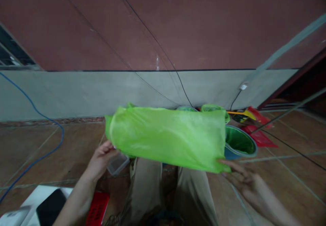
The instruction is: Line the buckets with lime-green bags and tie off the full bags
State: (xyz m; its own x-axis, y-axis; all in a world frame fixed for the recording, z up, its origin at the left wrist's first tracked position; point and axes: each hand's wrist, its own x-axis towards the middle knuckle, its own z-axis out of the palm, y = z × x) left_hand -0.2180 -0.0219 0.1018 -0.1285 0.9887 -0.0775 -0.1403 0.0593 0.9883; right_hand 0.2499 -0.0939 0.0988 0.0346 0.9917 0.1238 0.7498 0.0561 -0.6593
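green bag: we hold a thin green plastic bag [168, 137] stretched sideways in the air above our knees, over the tiled floor [38, 144], well in front of the wall's lower edge.
left hand: our left hand [102, 159] pinches the bag's left end, fingers closed on the film near its gathered corner.
right hand: our right hand [244, 180] meets the bag's lower right corner; the fingers look spread and blurred, and we cannot tell whether they grip it or only touch it.
how to do it well: we judge that the bag is being pulled flat, so an even pull from both ends and a firmer pinch on the right should keep the film from slipping or tearing.
nearby: a blue bucket [239, 146] lined in green stands just behind the bag's right end, a small clear container [117, 164] lies on the floor by our left hand, and a blue cable [48, 120] runs along the floor's left side.
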